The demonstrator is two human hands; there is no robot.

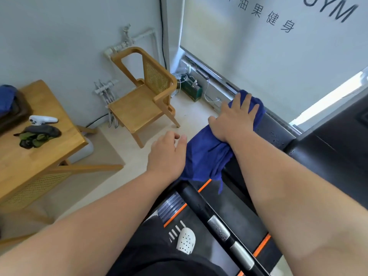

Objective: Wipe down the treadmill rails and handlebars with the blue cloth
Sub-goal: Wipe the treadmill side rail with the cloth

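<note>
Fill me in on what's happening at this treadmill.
A person is wiping the treadmill. Their right hand presses the blue cloth flat onto the dark side rail beside the console, and much of the cloth hangs down off the rail. The left hand hovers just beside the hanging cloth, fingers loosely curled, holding nothing. The lower handlebar with the silver grip plates has no cloth on it.

Two hands point(167, 154) point(233, 118), one cloth point(205, 156) (blue), one chair point(137, 104).
</note>
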